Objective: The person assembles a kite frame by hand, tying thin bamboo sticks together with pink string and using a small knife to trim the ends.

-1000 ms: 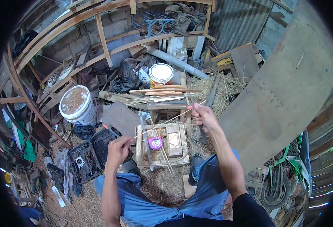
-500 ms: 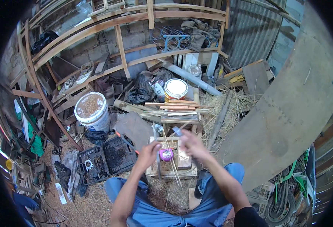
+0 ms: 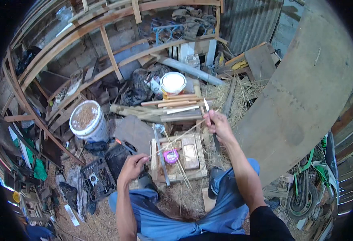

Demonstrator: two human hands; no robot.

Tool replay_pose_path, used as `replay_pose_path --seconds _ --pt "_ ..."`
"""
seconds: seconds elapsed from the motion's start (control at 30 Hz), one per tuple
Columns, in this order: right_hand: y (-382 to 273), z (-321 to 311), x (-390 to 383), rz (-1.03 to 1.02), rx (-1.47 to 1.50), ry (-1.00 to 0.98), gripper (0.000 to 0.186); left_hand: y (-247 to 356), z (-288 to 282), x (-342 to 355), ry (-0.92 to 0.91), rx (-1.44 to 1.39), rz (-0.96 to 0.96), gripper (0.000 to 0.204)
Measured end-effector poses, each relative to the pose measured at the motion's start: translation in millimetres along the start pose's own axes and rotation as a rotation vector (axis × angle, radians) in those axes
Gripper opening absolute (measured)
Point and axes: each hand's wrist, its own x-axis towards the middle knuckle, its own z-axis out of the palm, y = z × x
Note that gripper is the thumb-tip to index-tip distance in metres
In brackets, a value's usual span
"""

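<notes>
A thin pale strip, apparently bamboo [image 3: 180, 135], runs slantwise between my hands. Its near left end is pinched in the fingers of my left hand [image 3: 131, 168]. My right hand [image 3: 221, 127], raised farther off to the right, grips a knife [image 3: 206, 106] with its blade pointing up, and the strip's other end meets it there. Below the strip sits a low wooden frame [image 3: 200, 173] between my legs. On it lie a purple tape measure [image 3: 171, 157], a wooden block [image 3: 190, 156], a long narrow metal piece [image 3: 161, 156] and several thin strips [image 3: 182, 172].
Wooden slats [image 3: 172, 101] are stacked beyond the frame, before a white-lidded bucket [image 3: 173, 82]. A bucket of shavings [image 3: 86, 117] and an open black tool case [image 3: 97, 177] stand at left. A big board [image 3: 301, 100] leans at right.
My hands have moved apart: the left toward me and left, the right away and up. The strip now stretches between them. The view has shifted slightly.
</notes>
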Motion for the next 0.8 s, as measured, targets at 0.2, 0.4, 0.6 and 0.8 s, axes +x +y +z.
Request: replay_pose_path --seconds 0.2,0.4,0.6,0.8 --pt "10 -20 18 0.011 0.076 0.086 0.035 -1 5 1 0.028 -0.016 0.088 0.017" --pt "2 -90 37 -0.184 0.204 0.631 0.031 -28 -11 -11 0.113 0.049 0.098 0.014" --pt "-9 -14 -3 0.021 0.154 0.075 0.044 -21 -15 -8 0.21 0.024 -0.012 0.012" --pt "-1 29 -7 0.002 0.159 -0.105 0.047 -16 -15 -1 0.186 0.106 0.021 0.013"
